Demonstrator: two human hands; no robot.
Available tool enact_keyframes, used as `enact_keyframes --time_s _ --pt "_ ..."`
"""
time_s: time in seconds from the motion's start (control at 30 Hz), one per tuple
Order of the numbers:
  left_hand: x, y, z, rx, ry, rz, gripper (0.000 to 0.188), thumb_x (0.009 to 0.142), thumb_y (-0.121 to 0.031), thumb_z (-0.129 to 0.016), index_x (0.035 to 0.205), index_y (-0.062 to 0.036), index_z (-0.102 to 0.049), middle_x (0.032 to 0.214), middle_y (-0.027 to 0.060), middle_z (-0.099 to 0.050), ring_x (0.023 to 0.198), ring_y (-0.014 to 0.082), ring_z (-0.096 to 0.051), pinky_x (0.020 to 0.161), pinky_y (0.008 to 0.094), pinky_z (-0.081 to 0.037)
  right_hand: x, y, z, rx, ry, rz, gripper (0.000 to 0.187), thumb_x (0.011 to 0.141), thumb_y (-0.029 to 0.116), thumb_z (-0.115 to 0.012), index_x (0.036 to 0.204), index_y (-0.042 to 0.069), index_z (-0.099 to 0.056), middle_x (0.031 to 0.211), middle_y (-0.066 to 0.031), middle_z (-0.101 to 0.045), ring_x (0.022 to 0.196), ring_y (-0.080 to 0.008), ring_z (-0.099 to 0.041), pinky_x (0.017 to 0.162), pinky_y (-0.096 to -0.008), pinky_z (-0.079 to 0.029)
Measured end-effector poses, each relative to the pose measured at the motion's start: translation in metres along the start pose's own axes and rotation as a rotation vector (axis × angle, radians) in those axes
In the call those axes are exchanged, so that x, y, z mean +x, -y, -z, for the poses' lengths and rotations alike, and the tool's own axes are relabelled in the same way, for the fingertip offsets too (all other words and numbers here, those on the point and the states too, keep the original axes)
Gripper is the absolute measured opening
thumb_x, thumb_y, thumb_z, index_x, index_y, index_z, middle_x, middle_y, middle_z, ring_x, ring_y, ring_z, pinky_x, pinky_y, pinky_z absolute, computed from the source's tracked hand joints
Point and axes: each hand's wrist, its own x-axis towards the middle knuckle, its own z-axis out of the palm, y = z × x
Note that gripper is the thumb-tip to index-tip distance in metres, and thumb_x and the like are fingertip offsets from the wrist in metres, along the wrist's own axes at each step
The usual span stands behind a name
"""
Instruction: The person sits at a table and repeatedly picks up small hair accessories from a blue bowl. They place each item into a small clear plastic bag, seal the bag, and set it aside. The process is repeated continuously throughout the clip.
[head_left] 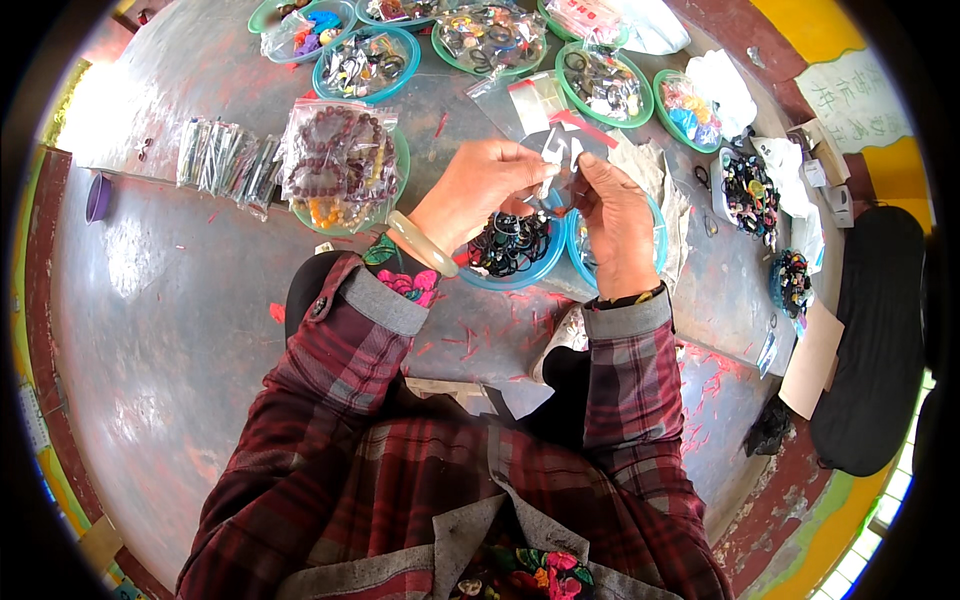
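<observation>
Both hands meet above the table's [180, 300] middle, pinching one small clear bag [562, 140] between them: the left hand [478, 190] grips its left edge with thumb and fingers closed, the right hand [615, 225] nips its lower right side. Directly under them sit two blue-rimmed bowls [510, 262] of dark hair ties, touching each other. Along the far edge I count about seven more bowls. One bag of brown beads [338, 150] lies left of the hands, beside a row of narrow packets [225, 155]. The near-left tabletop is bare metal, wide open.
</observation>
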Motion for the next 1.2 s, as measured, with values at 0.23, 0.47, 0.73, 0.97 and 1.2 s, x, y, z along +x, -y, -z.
enact_keyframes --time_s 0.23,0.47,0.73,0.97,1.2 --pt "-0.002 -0.002 -0.001 0.126 0.055 0.083 0.025 0.08 -0.021 -0.063 0.093 0.0003 -0.061 0.085 0.0076 -0.065 0.079 0.0134 -0.063 0.053 0.0193 -0.043 0.006 0.0 0.01 0.159 -0.067 0.062 0.012 0.081 0.014 -0.064 0.082 0.002 -0.063 0.075 -0.0066 -0.061 0.066 -0.0154 -0.057 0.063 -0.0295 -0.049" --pt "-0.001 0.0 -0.002 0.178 0.043 0.092 0.023 0.081 -0.021 -0.062 0.09 0.0003 -0.062 0.08 0.0076 -0.066 0.078 0.0134 -0.064 0.052 0.02 -0.042 0.006 0.0 0.01 0.12 -0.051 0.051 0.017 0.086 0.019 -0.057 0.089 0.002 -0.059 0.072 -0.0035 -0.058 0.064 -0.0139 -0.053 0.058 -0.0289 -0.045" --pt "-0.001 0.006 -0.004 0.124 0.066 0.046 0.024 0.082 -0.021 -0.062 0.095 -0.001 -0.063 0.085 0.0061 -0.065 0.079 0.0115 -0.062 0.056 0.0201 -0.042 0.005 -0.001 0.015 0.266 -0.053 0.028 0.018 0.084 0.02 -0.06 0.09 0.003 -0.059 0.077 -0.0047 -0.058 0.066 -0.0145 -0.055 0.056 -0.0297 -0.045" --pt "-0.002 0.002 -0.004 0.014 0.028 0.012 0.029 0.083 -0.023 -0.062 0.104 -0.0023 -0.06 0.091 0.0023 -0.062 0.076 0.007 -0.058 0.054 0.0184 -0.042 0.0 0.007 0.005 0.195 -0.048 0.014 0.014 0.083 0.016 -0.061 0.087 0.003 -0.06 0.074 -0.0052 -0.061 0.066 -0.0151 -0.059 0.057 -0.0251 -0.044" --pt "0.001 0.002 -0.003 -0.156 -0.043 0.018 0.022 0.084 -0.017 -0.061 0.099 -0.001 -0.062 0.086 0.0019 -0.062 0.071 0.0061 -0.056 0.053 0.0175 -0.043 0.0 -0.002 -0.003 -0.026 -0.005 0.05 0.015 0.08 0.017 -0.066 0.076 0.003 -0.065 0.068 -0.0017 -0.06 0.058 -0.0085 -0.05 0.053 -0.0217 -0.038"
